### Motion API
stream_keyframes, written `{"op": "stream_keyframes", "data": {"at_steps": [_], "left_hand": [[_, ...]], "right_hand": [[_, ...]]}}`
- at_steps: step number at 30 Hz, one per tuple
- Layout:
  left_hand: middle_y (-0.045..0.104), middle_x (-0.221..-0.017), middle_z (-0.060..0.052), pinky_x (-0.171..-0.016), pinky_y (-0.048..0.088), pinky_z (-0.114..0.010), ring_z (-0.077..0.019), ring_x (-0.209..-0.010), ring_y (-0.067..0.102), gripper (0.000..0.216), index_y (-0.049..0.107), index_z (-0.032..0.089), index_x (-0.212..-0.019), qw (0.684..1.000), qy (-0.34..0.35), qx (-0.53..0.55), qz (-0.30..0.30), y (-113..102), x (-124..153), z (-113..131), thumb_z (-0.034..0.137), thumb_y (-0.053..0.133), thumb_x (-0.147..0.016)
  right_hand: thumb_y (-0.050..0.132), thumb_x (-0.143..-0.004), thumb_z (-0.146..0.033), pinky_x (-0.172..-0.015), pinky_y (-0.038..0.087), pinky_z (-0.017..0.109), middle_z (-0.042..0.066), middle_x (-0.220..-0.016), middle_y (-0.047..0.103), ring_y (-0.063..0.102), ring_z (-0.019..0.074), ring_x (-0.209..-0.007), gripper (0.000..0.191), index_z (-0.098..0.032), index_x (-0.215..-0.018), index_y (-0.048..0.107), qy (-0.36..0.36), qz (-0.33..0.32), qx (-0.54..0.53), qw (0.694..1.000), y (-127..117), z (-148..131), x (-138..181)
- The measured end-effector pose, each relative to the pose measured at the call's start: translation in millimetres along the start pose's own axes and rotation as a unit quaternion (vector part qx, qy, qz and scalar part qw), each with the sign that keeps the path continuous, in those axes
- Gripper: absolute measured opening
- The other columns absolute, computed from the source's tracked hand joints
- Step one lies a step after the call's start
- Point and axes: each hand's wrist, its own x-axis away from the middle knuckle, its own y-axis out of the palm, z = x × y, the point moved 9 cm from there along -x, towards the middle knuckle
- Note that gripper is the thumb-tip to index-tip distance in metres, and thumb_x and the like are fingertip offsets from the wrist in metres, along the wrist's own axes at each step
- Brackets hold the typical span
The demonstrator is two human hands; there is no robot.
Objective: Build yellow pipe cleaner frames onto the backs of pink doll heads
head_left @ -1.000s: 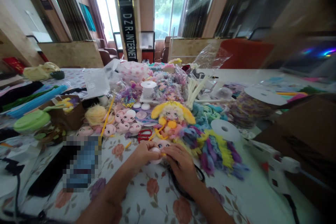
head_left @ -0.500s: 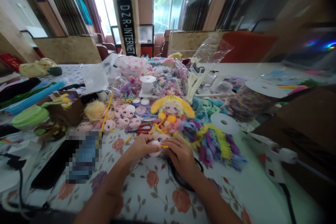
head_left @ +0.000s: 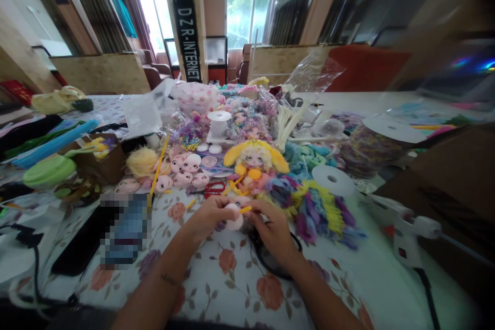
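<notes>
My left hand (head_left: 207,219) is closed around a pale, rounded doll head (head_left: 234,220), thumb on top. A short yellow pipe cleaner (head_left: 246,210) lies across the head's right side. My right hand (head_left: 273,229) pinches the pipe cleaner's outer end between thumb and forefinger. Just beyond my fingers, part of another pale doll face shows, mostly hidden. Behind it sits a finished doll (head_left: 253,159) with long yellow ears and blond curls. Red-handled scissors (head_left: 215,189) lie left of this doll. Under my right forearm is a black ring-shaped object (head_left: 270,265), partly covered.
Several loose doll heads (head_left: 182,179) lie left of the scissors, near a phone (head_left: 83,240). Multicoloured yarn (head_left: 313,211) and a white spool (head_left: 333,180) are on the right. A glue gun (head_left: 406,237) stands beside a cardboard box (head_left: 452,185). Bagged dolls fill the back.
My right fingers have drawn back a little to the right, so more of the yellow pipe cleaner shows. The doll head has turned slightly in my left hand. The view has shifted slightly.
</notes>
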Motion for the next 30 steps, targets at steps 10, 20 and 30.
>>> {"op": "stream_keyframes", "data": {"at_steps": [10, 20, 30], "left_hand": [[0.057, -0.061, 0.000, -0.050, 0.033, -0.019, -0.0068, -0.051, 0.046, 0.025, 0.062, 0.012, -0.068, 0.994, 0.007, 0.097, -0.057, 15, 3, 2, 0.030, 0.076, -0.057], [0.063, -0.078, -0.003, -0.068, 0.042, -0.024, -0.0148, -0.074, 0.055, 0.019, 0.069, 0.016, -0.077, 0.962, 0.213, -0.128, 0.115, -6, 12, 42, 0.031, 0.073, -0.065], [0.064, -0.105, -0.009, -0.094, 0.042, -0.037, -0.0216, -0.103, 0.056, 0.022, 0.069, 0.022, -0.097, 0.842, 0.409, -0.299, 0.185, 7, 33, 63, 0.016, 0.062, -0.077]], "right_hand": [[0.065, -0.077, -0.038, -0.058, 0.051, 0.024, 0.002, -0.080, 0.065, 0.059, 0.0132, -0.066, 0.020, -0.018, -0.081, 0.064, 0.257, -0.047, -0.315, 0.912, 24, 24, 4], [0.062, -0.079, -0.032, -0.073, 0.051, 0.032, 0.006, -0.088, 0.065, 0.061, 0.0189, -0.080, 0.015, -0.020, -0.087, 0.063, 0.131, 0.083, -0.089, 0.984, -11, 7, -4], [0.056, -0.085, -0.025, -0.068, 0.053, 0.031, 0.004, -0.083, 0.071, 0.067, 0.0181, -0.072, 0.010, -0.022, -0.086, 0.065, 0.048, 0.105, 0.056, 0.992, -4, -5, -2]]}}
